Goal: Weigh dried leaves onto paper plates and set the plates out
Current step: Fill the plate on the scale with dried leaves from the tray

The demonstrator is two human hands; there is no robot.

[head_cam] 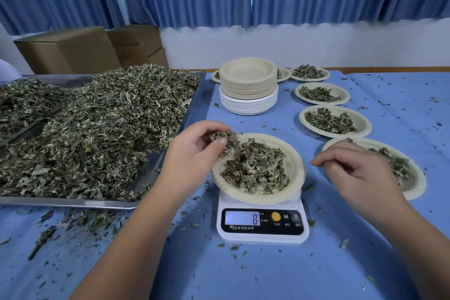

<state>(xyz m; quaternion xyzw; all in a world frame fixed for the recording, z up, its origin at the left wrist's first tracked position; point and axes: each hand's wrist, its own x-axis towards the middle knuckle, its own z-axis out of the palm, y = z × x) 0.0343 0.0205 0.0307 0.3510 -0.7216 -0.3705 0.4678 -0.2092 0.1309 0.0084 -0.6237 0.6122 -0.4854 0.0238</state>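
left grip [194,151] pinching leaf clump [231,141] above plate [295,170] on scale [263,236]; right grip [360,173] loosely curled, empty

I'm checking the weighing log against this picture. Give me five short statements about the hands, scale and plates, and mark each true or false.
1. The left hand pinches dried leaves above the plate on the scale. True.
2. The scale's display reads 0. False: it reads 8.
3. The right hand grips that plate. False: it hovers to the plate's right, holding nothing.
4. A stack of empty plates stands behind the scale. True.
5. The tray is empty. False: a heap of leaves lies on it.
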